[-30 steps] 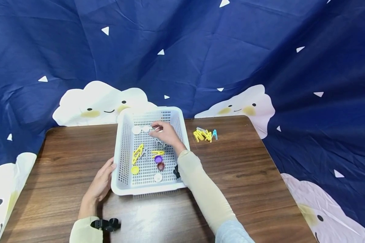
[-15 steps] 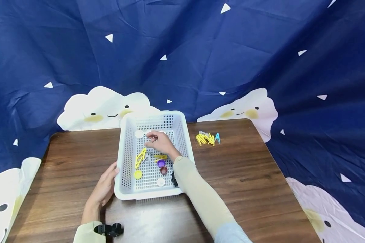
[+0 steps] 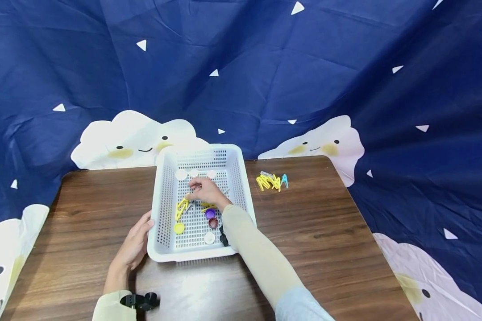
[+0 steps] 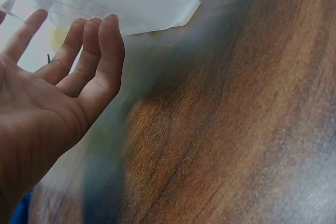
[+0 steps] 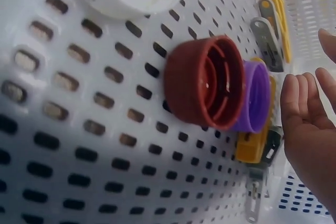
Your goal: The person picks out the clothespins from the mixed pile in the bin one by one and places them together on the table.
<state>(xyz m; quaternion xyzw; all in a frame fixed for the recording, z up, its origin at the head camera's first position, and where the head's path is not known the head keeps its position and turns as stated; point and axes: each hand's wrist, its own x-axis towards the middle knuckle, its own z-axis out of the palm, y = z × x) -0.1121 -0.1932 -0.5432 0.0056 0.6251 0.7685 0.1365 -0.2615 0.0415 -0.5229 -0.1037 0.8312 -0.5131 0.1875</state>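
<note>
Clothespins (image 3: 182, 206) are partly sorted: some (image 3: 271, 181) lying near the worktop's far edge, others awaiting the right hand (image 3: 206, 191), fingers (image 5: 306, 109) loose, empty, inside the basket (image 3: 163, 205); left hand (image 3: 134, 244) is resting flat on it.

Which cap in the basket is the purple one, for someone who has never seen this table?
Find the white perforated basket on the wooden table. Near its middle, just below the right hand, lies the purple cap. It touches a dark red cap and is the only purple thing there; the others are white or yellow.

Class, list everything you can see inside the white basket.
Inside the white basket: yellow clips, a yellow cap, purple cap, dark red cap and white caps. The right hand covers whatever lies beneath it.
</note>
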